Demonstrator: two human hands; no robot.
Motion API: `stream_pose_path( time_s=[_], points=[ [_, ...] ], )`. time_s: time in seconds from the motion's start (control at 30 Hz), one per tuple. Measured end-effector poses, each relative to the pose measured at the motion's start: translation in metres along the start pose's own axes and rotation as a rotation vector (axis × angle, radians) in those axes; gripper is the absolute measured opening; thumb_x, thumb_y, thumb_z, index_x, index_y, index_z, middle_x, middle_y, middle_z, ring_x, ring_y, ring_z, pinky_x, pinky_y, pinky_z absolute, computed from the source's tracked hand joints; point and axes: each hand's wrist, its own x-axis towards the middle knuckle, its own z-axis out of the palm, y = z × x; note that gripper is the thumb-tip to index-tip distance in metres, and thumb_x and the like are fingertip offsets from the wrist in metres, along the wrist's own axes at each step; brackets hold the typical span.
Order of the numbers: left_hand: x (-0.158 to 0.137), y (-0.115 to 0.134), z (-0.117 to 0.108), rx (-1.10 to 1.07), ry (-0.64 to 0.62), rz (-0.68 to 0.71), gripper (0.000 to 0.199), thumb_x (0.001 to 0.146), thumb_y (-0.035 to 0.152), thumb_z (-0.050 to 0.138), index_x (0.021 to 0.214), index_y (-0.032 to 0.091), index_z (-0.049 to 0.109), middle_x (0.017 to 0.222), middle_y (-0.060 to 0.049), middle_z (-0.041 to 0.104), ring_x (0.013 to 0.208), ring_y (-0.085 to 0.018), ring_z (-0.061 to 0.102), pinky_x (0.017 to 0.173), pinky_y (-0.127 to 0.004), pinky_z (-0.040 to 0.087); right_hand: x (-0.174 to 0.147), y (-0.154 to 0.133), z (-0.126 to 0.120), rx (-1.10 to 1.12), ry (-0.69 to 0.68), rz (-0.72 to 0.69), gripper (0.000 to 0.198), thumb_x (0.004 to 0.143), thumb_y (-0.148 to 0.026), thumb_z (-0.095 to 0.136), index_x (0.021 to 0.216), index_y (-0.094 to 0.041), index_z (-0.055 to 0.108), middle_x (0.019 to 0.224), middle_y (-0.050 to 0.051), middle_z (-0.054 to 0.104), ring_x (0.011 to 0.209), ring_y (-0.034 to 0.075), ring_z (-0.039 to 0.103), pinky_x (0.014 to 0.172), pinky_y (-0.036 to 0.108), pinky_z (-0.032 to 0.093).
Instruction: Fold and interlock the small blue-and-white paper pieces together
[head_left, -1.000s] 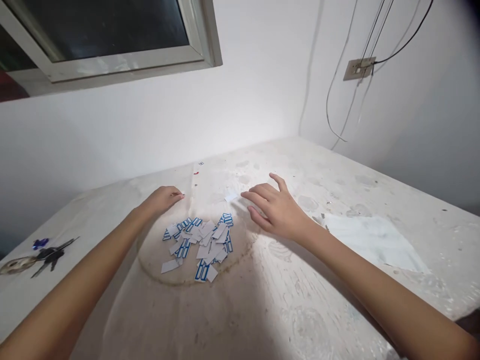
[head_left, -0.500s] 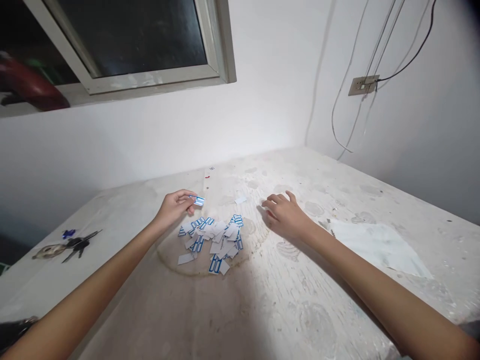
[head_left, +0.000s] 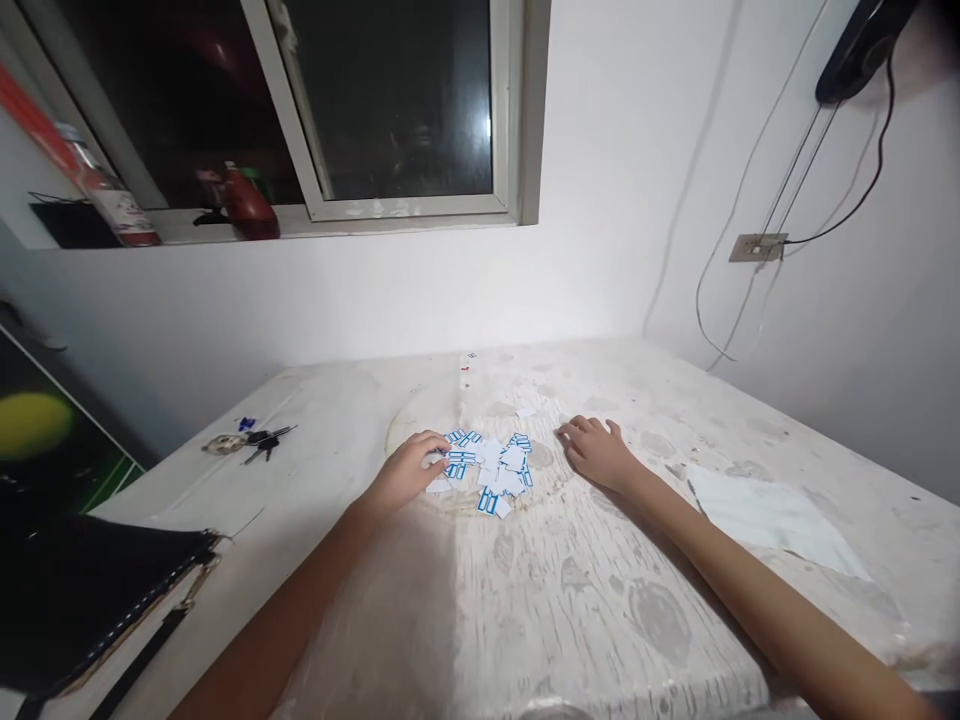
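White walls (head_left: 405, 300) meet in a corner behind a pale surface (head_left: 540, 620), which has grey blotches, dark streaks and a shine along its near edge. 1 framed window (head_left: 405, 100) shows 2 dark panes, and on its sill stand 1 bottle (head_left: 124, 205) and 1 red container (head_left: 251, 210). At the lower left lies 1 black bag (head_left: 75, 580) with a strap; at the upper right hang 1 black device (head_left: 862, 50), several cords and 1 socket plate (head_left: 757, 248). 1 white sheet (head_left: 772, 515) lies flat to the right, beyond the right forearm. Of the 2 hands, the right hand (head_left: 600, 455) rests palm down near the heap, its fingers loosely bent and apart, with nothing visible in them. The left hand (head_left: 409, 470) is at the left edge of the heap, fingers curved with a narrow gap to the thumb; a blue-edged slip (head_left: 460, 458) meets the fingertips, though whether they grip it cannot be told. The 1 heap of paper slips (head_left: 502, 460), some blank and some blue-edged, lies between the hands, over 10 but too overlapped to count exactly. 1 bunch of keys (head_left: 266, 440) lies far left, 1 lone slip (head_left: 527, 411) just beyond the heap, and 1 red scrap (head_left: 465, 369) farther back.
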Motion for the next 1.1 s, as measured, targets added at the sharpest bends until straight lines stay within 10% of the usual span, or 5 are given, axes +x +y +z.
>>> stream_pose_path(
  time_s=[0.2, 0.33, 0.5, 1.1],
  points=[
    [-0.005, -0.006, 0.004, -0.007, -0.059, -0.029, 0.026, 0.074, 0.034, 0.054, 0.096, 0.021, 0.060, 0.093, -0.007, 0.062, 0.086, -0.021, 0.057, 0.078, -0.034, 0.046, 0.007, -0.025, -0.021, -0.036, -0.066, 0.030, 0.035, 0.077, -0.017, 0.040, 0.107, -0.016, 0.057, 0.115, 0.016, 0.050, 0.103, 0.031, 0.047, 0.088, 0.054, 0.028],
    [-0.007, -0.007, 0.006, 0.030, -0.050, 0.005, 0.024, 0.082, 0.033, 0.044, 0.096, 0.022, 0.059, 0.088, -0.006, 0.062, 0.082, -0.019, 0.058, 0.077, -0.033, 0.046, 0.015, -0.080, -0.032, 0.090, 0.147, -0.210, 0.033, 0.082, -0.018, 0.039, 0.111, -0.018, 0.054, 0.121, 0.013, 0.047, 0.112, 0.026, 0.042, 0.096, 0.046, 0.025],
    [-0.013, -0.008, 0.004, 0.044, -0.033, -0.016, 0.039, 0.076, 0.038, 0.053, 0.111, 0.023, 0.051, 0.106, -0.008, 0.058, 0.101, -0.022, 0.054, 0.086, -0.035, 0.043, 0.017, -0.137, -0.004, 0.279, 0.021, -0.451, 0.036, 0.082, -0.015, 0.038, 0.115, -0.021, 0.050, 0.118, 0.008, 0.052, 0.110, 0.022, 0.045, 0.093, 0.043, 0.029],
    [-0.011, -0.010, 0.020, 0.025, 0.086, -0.056, 0.056, 0.073, 0.010, 0.048, 0.125, 0.021, 0.031, 0.092, -0.003, 0.050, 0.076, -0.012, 0.051, 0.075, -0.031, 0.045, -0.001, -0.135, 0.013, 0.042, 0.140, -0.363, 0.030, 0.090, -0.025, 0.032, 0.102, -0.018, 0.058, 0.100, 0.010, 0.058, 0.102, 0.024, 0.048, 0.097, 0.048, 0.022]
  ],
)
